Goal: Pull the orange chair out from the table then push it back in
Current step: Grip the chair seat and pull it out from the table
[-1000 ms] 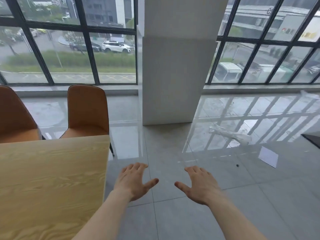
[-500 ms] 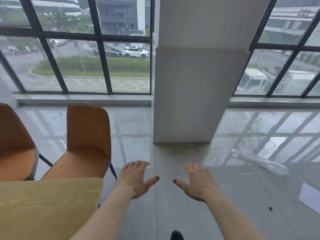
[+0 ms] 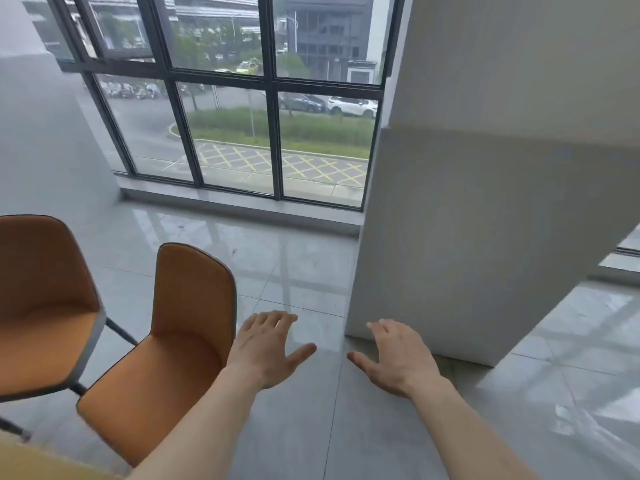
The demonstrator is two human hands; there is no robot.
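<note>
Left of both spread, empty hands (image 3: 332, 351) stands the orange chair (image 3: 173, 341).

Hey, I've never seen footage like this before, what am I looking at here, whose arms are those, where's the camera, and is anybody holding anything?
There is no machine here. The single picture comes from a wide-angle camera worn on a person's head, looking forward and down, so the two bare arms reaching in from the bottom belong to the wearer. The left hand and the right hand are both open with fingers spread, palms down, hovering over the grey tiled floor. Neither holds or touches anything. Just left of the left hand stands an orange chair, and a second orange chair sits further left. A sliver of the wooden table shows at the bottom left corner. Ahead are a large window onto a street and a thick white pillar.
</note>
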